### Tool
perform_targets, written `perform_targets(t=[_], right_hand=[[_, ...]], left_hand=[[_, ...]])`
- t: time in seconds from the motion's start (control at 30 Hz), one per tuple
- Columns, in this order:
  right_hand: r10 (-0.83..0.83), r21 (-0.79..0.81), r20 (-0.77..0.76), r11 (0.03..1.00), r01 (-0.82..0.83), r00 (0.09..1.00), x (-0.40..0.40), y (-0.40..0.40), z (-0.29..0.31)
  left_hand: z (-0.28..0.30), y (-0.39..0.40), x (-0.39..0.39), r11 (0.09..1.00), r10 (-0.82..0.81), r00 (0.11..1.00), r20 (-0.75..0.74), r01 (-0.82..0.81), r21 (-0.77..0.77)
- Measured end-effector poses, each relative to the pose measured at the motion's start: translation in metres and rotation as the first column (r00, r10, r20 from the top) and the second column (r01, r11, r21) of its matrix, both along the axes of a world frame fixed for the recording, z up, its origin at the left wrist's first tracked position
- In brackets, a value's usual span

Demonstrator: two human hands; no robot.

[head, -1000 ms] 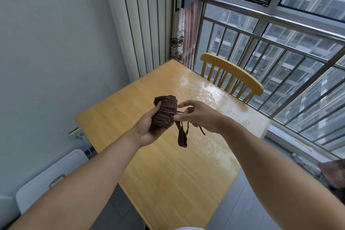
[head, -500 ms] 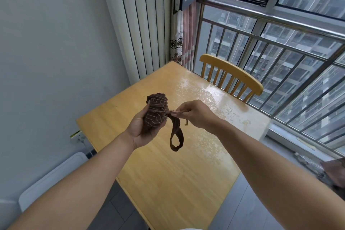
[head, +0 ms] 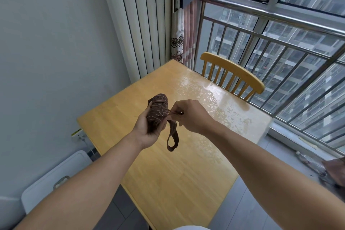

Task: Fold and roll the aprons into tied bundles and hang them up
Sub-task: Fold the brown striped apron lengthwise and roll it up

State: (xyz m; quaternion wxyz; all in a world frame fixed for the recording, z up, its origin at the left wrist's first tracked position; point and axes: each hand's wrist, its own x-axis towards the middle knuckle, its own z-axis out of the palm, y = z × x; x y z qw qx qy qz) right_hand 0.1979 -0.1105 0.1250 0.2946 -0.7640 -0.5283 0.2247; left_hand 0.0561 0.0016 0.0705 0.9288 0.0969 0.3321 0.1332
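A brown striped apron, rolled into a tight bundle (head: 157, 110), is held upright in the air above the wooden table (head: 168, 173). My left hand (head: 147, 132) grips the bundle from below and behind. My right hand (head: 190, 115) pinches a thin strap (head: 172, 112) that runs taut from the bundle's middle. A wider strap loop (head: 172, 139) hangs down between my hands.
A yellow wooden chair (head: 233, 73) stands at the table's far side by the railed window (head: 280, 46). A white folded stool (head: 56, 179) leans against the left wall below a wall socket (head: 77, 132). Brown cloth (head: 334, 172) lies at the right edge.
The right hand has closed onto the thin strap and drawn it taut to the right. The hanging strap has settled into a single loop below the bundle.
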Motion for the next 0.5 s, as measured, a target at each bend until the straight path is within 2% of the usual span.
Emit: perform_targets(t=[0.1, 0.13, 0.27, 0.37, 0.5], right_hand=[[0.058, -0.076, -0.121, 0.995, -0.068, 0.991, 0.003, -0.002, -0.001], [0.080, -0.077, -0.097, 0.993, -0.088, 0.992, 0.004, -0.003, -0.001], [0.136, -0.060, 0.210, 0.990, -0.126, 0.968, 0.007, -0.007, -0.008], [0.196, -0.052, 0.397, 0.980, -0.191, 0.897, 0.008, -0.011, -0.017], [0.233, -0.052, 0.523, 0.969, -0.242, 0.820, 0.009, -0.015, -0.025]], left_hand=[[0.000, 0.001, -0.001, 0.999, 0.028, 0.998, -0.052, -0.029, -0.022], [0.000, 0.001, -0.001, 0.999, 0.025, 0.997, -0.077, -0.028, -0.032], [0.005, 0.000, -0.001, 0.999, 0.003, 0.978, -0.208, -0.010, -0.031], [0.003, -0.001, 0.000, 0.998, 0.034, 0.960, -0.279, -0.049, -0.047], [0.001, 0.000, 0.001, 0.993, 0.085, 0.937, -0.340, -0.106, -0.042]])
